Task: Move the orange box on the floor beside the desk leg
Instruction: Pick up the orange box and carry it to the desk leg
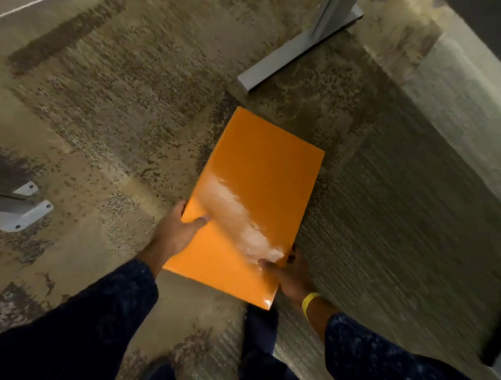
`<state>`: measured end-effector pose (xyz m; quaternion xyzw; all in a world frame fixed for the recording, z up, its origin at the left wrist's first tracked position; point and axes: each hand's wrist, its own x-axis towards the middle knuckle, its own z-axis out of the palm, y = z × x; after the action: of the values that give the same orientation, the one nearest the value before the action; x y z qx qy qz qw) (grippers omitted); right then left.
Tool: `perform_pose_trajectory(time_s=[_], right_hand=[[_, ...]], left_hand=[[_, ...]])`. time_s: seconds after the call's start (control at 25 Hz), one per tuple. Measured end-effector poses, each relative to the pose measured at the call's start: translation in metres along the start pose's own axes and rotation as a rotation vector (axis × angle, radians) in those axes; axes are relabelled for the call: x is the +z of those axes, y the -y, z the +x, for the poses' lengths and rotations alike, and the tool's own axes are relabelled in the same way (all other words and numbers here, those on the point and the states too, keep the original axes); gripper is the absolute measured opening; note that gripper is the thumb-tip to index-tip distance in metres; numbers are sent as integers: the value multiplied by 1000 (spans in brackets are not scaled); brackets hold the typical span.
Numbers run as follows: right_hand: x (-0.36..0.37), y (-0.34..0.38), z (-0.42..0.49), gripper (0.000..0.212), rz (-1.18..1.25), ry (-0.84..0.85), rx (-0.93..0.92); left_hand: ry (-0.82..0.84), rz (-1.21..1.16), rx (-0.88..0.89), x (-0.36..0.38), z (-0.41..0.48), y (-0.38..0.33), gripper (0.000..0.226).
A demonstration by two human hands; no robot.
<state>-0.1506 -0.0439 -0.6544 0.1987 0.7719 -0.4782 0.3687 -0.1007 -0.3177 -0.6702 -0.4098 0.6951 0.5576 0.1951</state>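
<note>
A flat, glossy orange box [252,190] is held over the carpet in the middle of the head view, its long side pointing up and to the right. My left hand [177,230] grips its left edge, thumb on the top face. My right hand [293,276], with a yellow wristband, grips the near right corner. The grey metal desk leg [329,19] and its flat foot [291,53] stand just beyond the box's far end. I cannot tell if the box touches the floor.
Mottled brown carpet [118,114] covers the floor. A second grey leg with a white bolted bracket [21,213] is at the left edge. A pale wall or panel [468,92] runs along the right. The picture is motion-blurred.
</note>
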Motion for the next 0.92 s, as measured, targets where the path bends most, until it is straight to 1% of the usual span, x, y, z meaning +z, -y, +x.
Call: perform_pose_trajectory(time_s=[0.12, 0.24, 0.32, 0.44, 0.56, 0.64, 0.76, 0.84, 0.92], right_hand=[[-17, 22, 26, 68, 49, -6, -15], [-31, 43, 54, 58, 41, 5, -35], [-41, 58, 77, 53, 37, 7, -78], [-51, 72, 111, 47, 32, 10, -89], [-53, 87, 142, 49, 87, -13, -62], [-55, 96, 158, 52, 99, -29, -53], [-54, 108, 181, 75, 153, -61, -82], [-52, 114, 192, 81, 177, -88, -126], [-52, 119, 202, 82, 201, -118, -150]], left_hand=[[11, -32, 75, 15, 30, -45, 69], [4, -38, 99, 20, 58, -75, 67], [39, -33, 150, 26, 82, -93, 60], [109, -79, 245, 29, 123, -118, 50], [197, -56, 318, 28, 161, -150, 51], [260, -57, 321, 28, 183, -170, 49], [287, -21, 358, 29, 207, -189, 32], [312, -14, 381, 30, 221, -198, 28], [353, -20, 355, 33, 235, -207, 43]])
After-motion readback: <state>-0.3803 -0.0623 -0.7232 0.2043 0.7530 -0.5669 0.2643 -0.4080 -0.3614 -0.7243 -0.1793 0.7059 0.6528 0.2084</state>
